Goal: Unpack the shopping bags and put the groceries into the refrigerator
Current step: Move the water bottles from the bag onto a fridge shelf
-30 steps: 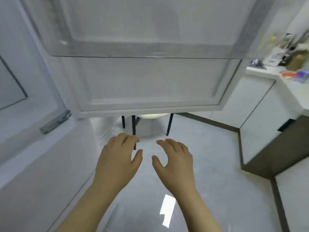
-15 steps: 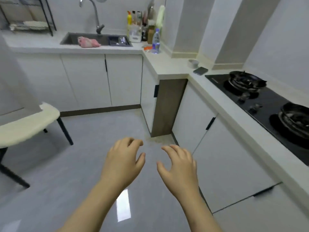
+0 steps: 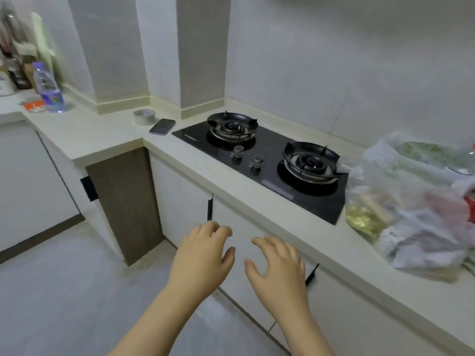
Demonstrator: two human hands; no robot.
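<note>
The step in hand looks like fetching another item. The left hand (image 3: pixel 200 258) and right hand (image 3: pixel 277 271) hover side by side before the white cabinet doors (image 3: pixel 180 196), fingers spread and loosely curved, holding nothing. The shopping bags (image 3: pixel 411 201) lie at the right end of the counter (image 3: pixel 102 134), just beside the black gas stove (image 3: pixel 270 160). Blur hides their contents, perhaps greens and packets. The next move calls for a reach up and right into a bag. The refrigerator is out of view. On the far left of the counter are a water bottle (image 3: pixel 48 88), a roll of tape (image 3: pixel 144 116) and a phone (image 3: pixel 162 126). A grey tiled floor (image 3: pixel 64 291) lies below.
</note>
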